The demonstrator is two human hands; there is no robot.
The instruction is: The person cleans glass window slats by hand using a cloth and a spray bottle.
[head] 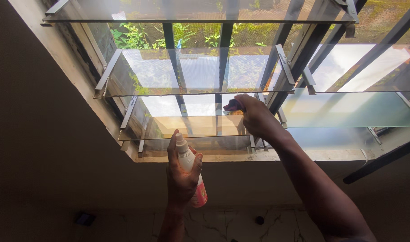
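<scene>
Two hands busy: my left hand [183, 177] wraps the spray bottle [190, 175] below the sill; my right hand [255, 115] pinches a dark cloth [232, 105] against a glass slat [187, 126]. Risk: pressing hard could crack or unseat the slat; bottle could slip.

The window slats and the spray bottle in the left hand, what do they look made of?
Window slats: glass, smooth and glossy; plants show through and the sky reflects. The frame clips look like dull grey metal. Spray bottle: probably plastic, opaque white with a pinkish label. The right hand holds a dark cloth, seemingly soft fabric.
</scene>
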